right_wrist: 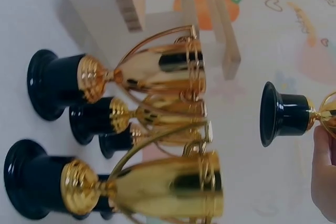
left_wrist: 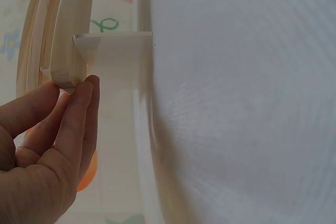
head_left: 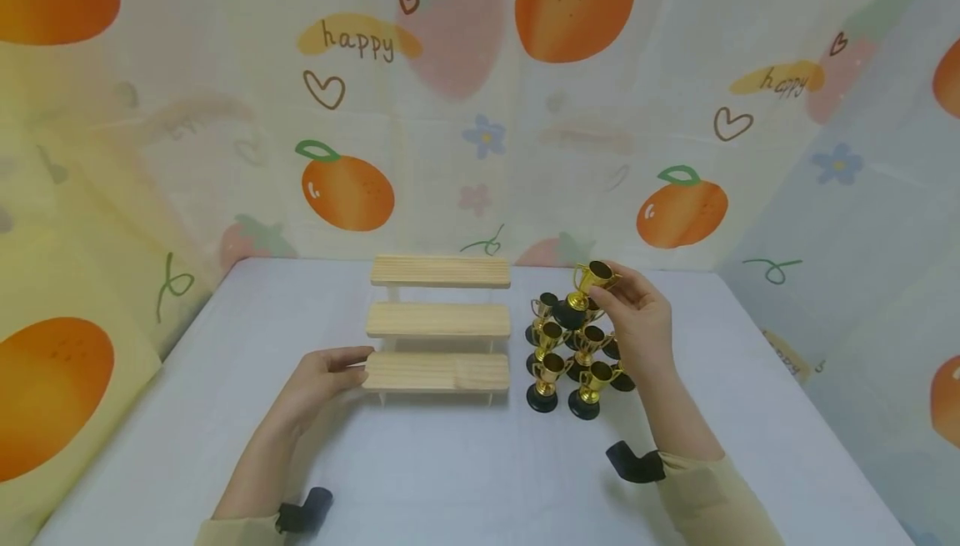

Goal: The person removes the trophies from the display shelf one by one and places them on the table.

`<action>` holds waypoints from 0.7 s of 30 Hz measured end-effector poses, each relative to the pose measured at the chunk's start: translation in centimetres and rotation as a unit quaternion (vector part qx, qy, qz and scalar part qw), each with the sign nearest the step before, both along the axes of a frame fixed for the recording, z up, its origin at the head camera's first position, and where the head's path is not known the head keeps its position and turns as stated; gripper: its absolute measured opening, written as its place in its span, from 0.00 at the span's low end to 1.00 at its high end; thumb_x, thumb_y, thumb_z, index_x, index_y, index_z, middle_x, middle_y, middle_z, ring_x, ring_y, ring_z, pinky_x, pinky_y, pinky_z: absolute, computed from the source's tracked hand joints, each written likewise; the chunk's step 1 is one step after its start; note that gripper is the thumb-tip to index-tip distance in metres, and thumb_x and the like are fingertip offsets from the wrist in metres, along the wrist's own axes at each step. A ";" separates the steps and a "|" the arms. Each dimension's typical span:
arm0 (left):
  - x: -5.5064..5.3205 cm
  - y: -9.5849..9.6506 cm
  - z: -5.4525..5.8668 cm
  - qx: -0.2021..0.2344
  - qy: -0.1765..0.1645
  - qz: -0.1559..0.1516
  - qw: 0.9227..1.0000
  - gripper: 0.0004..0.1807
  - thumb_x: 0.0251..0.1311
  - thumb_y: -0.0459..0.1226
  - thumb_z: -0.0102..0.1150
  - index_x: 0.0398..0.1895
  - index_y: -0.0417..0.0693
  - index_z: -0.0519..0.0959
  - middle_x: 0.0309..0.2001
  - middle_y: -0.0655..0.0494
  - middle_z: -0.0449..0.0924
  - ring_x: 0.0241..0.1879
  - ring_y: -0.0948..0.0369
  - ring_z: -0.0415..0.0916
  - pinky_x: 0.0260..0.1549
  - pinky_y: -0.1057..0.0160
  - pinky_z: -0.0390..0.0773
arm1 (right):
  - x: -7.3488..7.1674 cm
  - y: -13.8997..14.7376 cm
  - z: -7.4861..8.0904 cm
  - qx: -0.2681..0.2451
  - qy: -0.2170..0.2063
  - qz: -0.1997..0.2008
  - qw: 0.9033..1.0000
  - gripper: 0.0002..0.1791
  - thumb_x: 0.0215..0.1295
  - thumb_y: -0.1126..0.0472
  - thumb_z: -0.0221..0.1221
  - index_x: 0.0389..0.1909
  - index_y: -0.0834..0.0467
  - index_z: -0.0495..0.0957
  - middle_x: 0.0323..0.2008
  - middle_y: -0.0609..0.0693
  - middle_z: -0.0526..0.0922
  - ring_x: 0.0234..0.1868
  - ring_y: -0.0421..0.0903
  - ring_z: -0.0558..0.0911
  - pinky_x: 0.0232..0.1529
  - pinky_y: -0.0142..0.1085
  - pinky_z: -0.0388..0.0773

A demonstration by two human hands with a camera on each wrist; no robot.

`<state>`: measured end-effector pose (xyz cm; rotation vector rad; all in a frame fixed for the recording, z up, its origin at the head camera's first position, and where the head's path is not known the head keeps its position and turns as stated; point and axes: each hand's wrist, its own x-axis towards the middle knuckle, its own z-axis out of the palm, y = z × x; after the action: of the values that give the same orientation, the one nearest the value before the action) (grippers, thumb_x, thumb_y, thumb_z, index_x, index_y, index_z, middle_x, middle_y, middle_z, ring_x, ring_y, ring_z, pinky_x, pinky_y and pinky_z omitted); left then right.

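Note:
My right hand (head_left: 643, 321) pinches a small gold trophy cup (head_left: 594, 277) with a black base, lifted above a group of similar trophies (head_left: 550, 369). In the right wrist view the raised trophy (right_wrist: 293, 114) appears at the right edge, apart from the standing ones. At the left end of a three-tier wooden display stand (head_left: 437, 373), my left hand (head_left: 315, 386) grips the lowest board. The left wrist view shows thumb and fingers (left_wrist: 79, 100) around that board's end (left_wrist: 65, 72). The boards' tops hold no trophies.
A white cloth covers the table (head_left: 435, 471), with the stand left of the trophies. Behind stands a fruit-printed curtain (head_left: 495, 187), which also closes both sides. Clear supports (left_wrist: 118, 51) hold the boards up. Black wrist straps (head_left: 303, 513) sit near both sleeves.

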<state>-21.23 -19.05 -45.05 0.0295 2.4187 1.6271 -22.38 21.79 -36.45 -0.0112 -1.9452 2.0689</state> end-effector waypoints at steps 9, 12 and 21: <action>0.0 0.2 0.1 -0.002 -0.002 0.000 1.000 0.26 0.64 0.33 0.58 0.65 0.35 0.72 0.63 0.36 0.76 0.51 0.62 0.80 0.47 0.70 0.79 | 1.7 3.0 -0.9 -0.021 -0.012 -0.038 0.999 0.20 0.61 0.68 0.65 0.55 0.55 0.80 0.39 0.38 0.85 0.40 0.33 0.82 0.43 0.23 0.80; 0.0 0.2 0.1 0.001 -0.002 0.000 1.000 0.26 0.64 0.33 0.58 0.65 0.34 0.72 0.64 0.36 0.75 0.52 0.62 0.80 0.46 0.71 0.78 | 2.3 3.9 -1.0 -0.039 0.001 -0.039 0.998 0.19 0.61 0.70 0.64 0.53 0.56 0.80 0.38 0.38 0.86 0.40 0.33 0.83 0.46 0.23 0.80; 0.1 0.2 0.2 0.004 -0.006 -0.003 1.000 0.26 0.65 0.33 0.57 0.66 0.34 0.71 0.65 0.35 0.73 0.54 0.60 0.79 0.47 0.71 0.78 | 4.2 6.2 -2.3 -0.057 -0.001 -0.037 0.998 0.19 0.61 0.70 0.64 0.53 0.57 0.81 0.39 0.39 0.86 0.43 0.33 0.83 0.49 0.22 0.80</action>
<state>-21.12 -18.88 -44.80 0.0276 2.4006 1.6307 -18.21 28.00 -38.73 -0.1084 -1.7968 2.1301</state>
